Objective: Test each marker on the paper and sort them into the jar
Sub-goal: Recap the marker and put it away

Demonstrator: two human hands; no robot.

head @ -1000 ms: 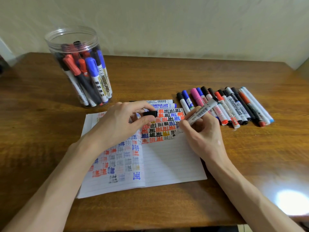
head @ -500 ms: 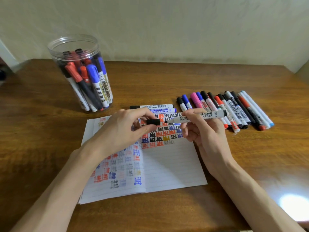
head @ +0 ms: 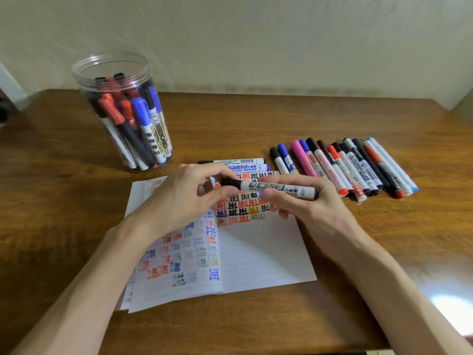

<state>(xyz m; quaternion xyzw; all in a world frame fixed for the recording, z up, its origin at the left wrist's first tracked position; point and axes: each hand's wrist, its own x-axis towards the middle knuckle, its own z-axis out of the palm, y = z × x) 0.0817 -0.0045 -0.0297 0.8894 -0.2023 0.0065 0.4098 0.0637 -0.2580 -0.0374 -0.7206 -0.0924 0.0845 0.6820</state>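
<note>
Head view: both hands hold one black-capped whiteboard marker [head: 271, 187] level above the lined paper [head: 261, 252], which is covered with colour test marks. The left hand [head: 184, 198] pinches the cap end; the right hand [head: 307, 206] curls round the barrel. A clear jar [head: 110, 65] of markers stands far left on the wooden table [head: 256, 119]. A row of loose markers [head: 343, 167] lies to the right of the paper.

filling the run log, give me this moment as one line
left hand: pinches black cap | right hand: holds white whiteboard marker | cap: on marker | clear plastic jar: part full
</note>
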